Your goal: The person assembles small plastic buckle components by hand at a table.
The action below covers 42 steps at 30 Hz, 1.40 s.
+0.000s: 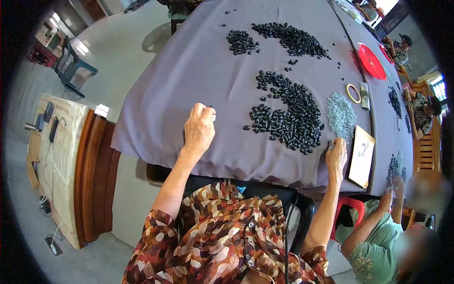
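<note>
Grey fabric tablecloth (pixel 189 80): before you; a tug could scatter heaps;
Small shiny black pieces (pixel 302 128): heaped ahead;
Small clear pieces (pixel 340 113): heaped just rightward; a stray sweep could mix both;
Left hand (pixel 199 127): fingers curled in; cannot tell what you pinch;
Right hand (pixel 336 155): fingers bunched by the clear heap's near edge; grip hidden.

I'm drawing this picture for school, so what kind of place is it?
Probably a shared workroom indoors, though I can't be sure. A big cloth-covered table holds piles of little black pieces and a pile of see-through pieces, and other people are gathered nearby.
</note>
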Available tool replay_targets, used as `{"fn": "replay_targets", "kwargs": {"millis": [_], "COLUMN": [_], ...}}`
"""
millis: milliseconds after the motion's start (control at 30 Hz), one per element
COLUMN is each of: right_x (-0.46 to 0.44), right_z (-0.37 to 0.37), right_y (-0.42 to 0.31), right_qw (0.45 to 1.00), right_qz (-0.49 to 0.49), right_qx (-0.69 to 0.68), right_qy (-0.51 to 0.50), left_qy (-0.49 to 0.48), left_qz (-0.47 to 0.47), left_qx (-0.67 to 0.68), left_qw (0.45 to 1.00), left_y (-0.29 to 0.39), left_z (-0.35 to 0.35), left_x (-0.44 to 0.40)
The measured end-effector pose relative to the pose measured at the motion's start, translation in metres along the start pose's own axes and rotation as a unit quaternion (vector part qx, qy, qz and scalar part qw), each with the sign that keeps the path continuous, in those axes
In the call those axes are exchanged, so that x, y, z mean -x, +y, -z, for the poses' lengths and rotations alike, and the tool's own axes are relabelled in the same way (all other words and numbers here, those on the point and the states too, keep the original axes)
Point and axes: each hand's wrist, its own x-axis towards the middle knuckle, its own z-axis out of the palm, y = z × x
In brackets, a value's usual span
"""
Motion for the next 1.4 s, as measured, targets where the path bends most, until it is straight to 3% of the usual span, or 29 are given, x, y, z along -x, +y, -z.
{"fn": "replay_targets", "kwargs": {"millis": [133, 267, 467, 600, 700, 833, 1067, 1167, 1200, 1267, 1400], "right_x": [0.004, 0.01, 0.028, 0.035, 0.035, 0.034, 0.034, 0.033, 0.034, 0.033, 0.033], "right_z": [-0.005, 0.003, 0.002, 0.002, -0.003, -0.005, -0.003, -0.001, 0.001, -0.001, 0.005], "right_y": [0.001, -0.024, -0.047, -0.051, -0.048, -0.044, -0.046, -0.05, -0.05, -0.048, -0.054], "right_qw": [0.999, 0.98, 0.932, 0.913, 0.908, 0.902, 0.907, 0.902, 0.9, 0.909, 0.91], "right_qz": [0.001, -0.047, -0.071, -0.117, -0.108, -0.107, -0.104, -0.11, -0.115, -0.1, -0.12], "right_qx": [-0.031, -0.184, -0.346, -0.381, -0.395, -0.409, -0.399, -0.411, -0.415, -0.397, -0.393], "right_qy": [0.041, 0.059, 0.085, 0.087, 0.082, 0.086, 0.08, 0.074, 0.071, 0.078, 0.061], "left_qy": [0.009, 0.026, -0.041, -0.086, -0.095, -0.157, -0.143, -0.186, -0.121, -0.108, -0.19], "left_qz": [0.022, 0.025, -0.02, -0.008, -0.046, -0.015, -0.065, -0.047, -0.042, 0.013, 0.037], "left_qx": [0.008, 0.008, 0.138, 0.152, 0.105, 0.067, 0.07, 0.125, 0.148, 0.221, 0.188], "left_qw": [1.0, 0.999, 0.989, 0.985, 0.989, 0.985, 0.985, 0.973, 0.981, 0.969, 0.963], "left_y": [-0.002, 0.014, 0.04, 0.057, 0.068, 0.074, 0.08, 0.079, 0.071, 0.055, 0.034], "left_z": [0.004, 0.009, -0.028, -0.063, -0.089, -0.1, -0.118, -0.103, -0.103, -0.094, -0.077], "left_x": [-0.002, -0.01, -0.038, -0.065, -0.084, -0.095, -0.09, -0.091, -0.092, -0.096, -0.093]}}
